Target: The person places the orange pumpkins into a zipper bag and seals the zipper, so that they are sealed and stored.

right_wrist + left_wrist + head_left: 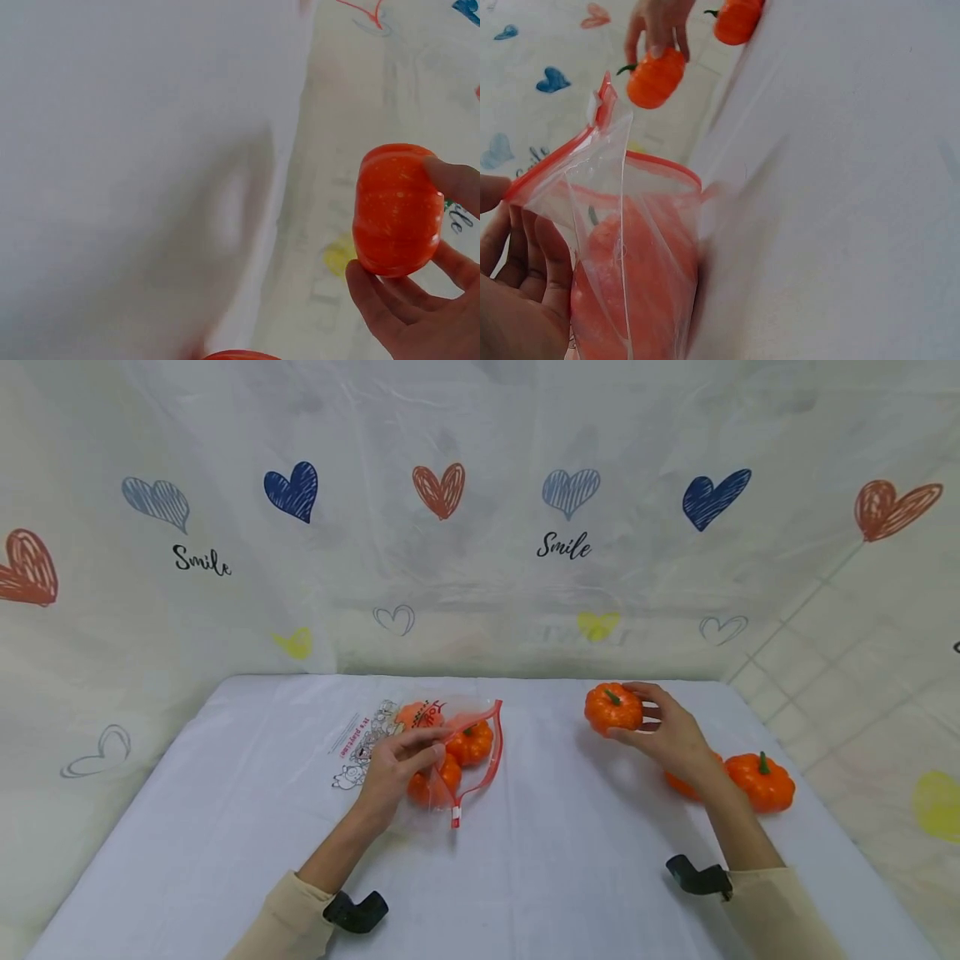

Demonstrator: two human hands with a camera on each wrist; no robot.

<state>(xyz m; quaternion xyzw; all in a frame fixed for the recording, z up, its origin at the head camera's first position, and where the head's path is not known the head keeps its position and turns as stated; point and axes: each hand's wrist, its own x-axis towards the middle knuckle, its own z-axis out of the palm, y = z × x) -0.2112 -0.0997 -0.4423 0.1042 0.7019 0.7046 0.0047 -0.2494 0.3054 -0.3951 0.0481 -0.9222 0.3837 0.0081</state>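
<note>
Holding a glossy orange, ribbed toy pumpkin with a green stem by its sides, the right hand is part-closed, thumb and fingers spread to the fruit's width. That pumpkin is raised off the white-covered worktop, at about two o'clock from a clear plastic zip bag with a red rim. The left hand, at about nine o'clock on the bag, pinches its edge between thumb and fingers, the other fingers loosely bent. The bag's mouth gapes toward three o'clock, and a white slider sits at its five o'clock corner.

Judging by how things lie, the filling is partway along. At least two orange pumpkins are already inside; whether the orange patch under the printing is another, I cannot tell. The held one is outside the bag. Two more, a whole-looking orange pumpkin and an orange pumpkin half hidden by the right forearm, rest on the worktop at about four o'clock from it. Those three seem left to bag, and the zip is not yet closed.
</note>
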